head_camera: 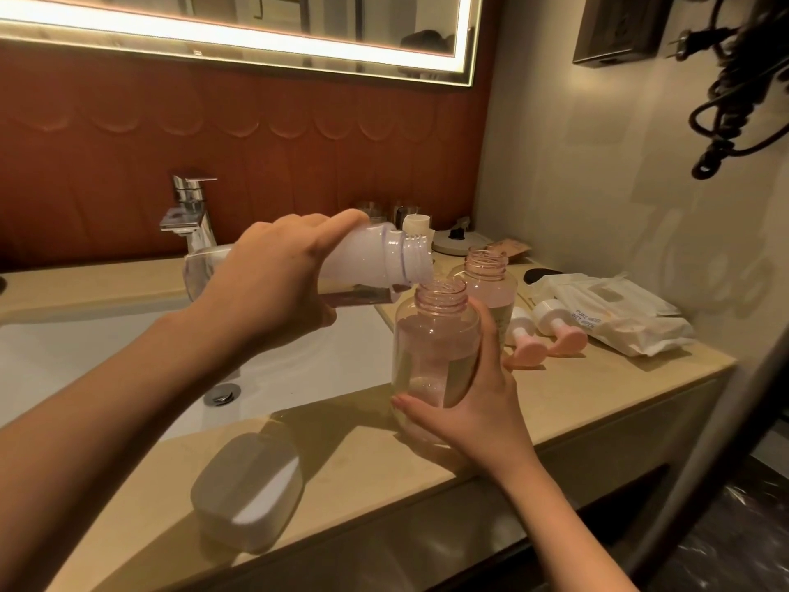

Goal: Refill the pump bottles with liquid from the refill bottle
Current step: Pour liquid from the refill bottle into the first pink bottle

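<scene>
Refill bottle [363, 260], uncapped and milky white, is tipped nearly level over the edge of the sink [320, 356]. Its open mouth sits just above the neck of the nearer pump bottle [431, 348]. No stream can be made out between them. The left hand [273, 275] wraps round the refill bottle's body from above, fingers curled about it. The pump bottle stands upright on the beige counter [597, 378], pinkish, clear and partly filled. The right hand [478, 403] clasps its lower half, thumb in front and fingers behind. A second pump bottle [491, 284], also open-topped, stands just behind it. To the right lie two pink-tipped pump heads [527, 339] side by side, touching a pack of wet wipes [619, 309]. A closed white soap box [247, 489] rests near the counter's front edge, and a chrome faucet [190, 215] rises behind the sink.
</scene>
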Demonstrator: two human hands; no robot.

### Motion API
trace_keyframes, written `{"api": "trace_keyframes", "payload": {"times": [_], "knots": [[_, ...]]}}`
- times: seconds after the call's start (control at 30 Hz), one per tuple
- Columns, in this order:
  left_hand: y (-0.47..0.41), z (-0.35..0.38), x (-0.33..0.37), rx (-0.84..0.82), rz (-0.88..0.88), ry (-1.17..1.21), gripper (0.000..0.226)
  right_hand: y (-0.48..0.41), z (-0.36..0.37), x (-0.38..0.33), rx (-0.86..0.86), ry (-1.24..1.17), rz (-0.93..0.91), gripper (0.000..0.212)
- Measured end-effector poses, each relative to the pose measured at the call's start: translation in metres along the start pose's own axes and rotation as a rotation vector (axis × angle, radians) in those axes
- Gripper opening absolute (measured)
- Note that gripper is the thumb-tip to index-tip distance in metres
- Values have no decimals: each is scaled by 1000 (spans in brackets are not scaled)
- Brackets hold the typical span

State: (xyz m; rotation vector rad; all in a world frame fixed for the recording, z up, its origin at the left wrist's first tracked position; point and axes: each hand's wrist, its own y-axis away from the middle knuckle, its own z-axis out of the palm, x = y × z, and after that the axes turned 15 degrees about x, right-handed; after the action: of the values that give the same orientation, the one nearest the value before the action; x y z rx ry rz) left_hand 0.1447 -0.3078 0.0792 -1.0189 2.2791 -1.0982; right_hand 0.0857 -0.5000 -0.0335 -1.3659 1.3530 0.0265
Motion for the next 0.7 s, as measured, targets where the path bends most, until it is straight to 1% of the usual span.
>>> {"api": "trace_keyframes", "payload": {"times": [0.7], "knots": [[-3, -2, -1, 10, 58, -26, 80, 0, -1, -2, -6, 10, 9, 111]]}}
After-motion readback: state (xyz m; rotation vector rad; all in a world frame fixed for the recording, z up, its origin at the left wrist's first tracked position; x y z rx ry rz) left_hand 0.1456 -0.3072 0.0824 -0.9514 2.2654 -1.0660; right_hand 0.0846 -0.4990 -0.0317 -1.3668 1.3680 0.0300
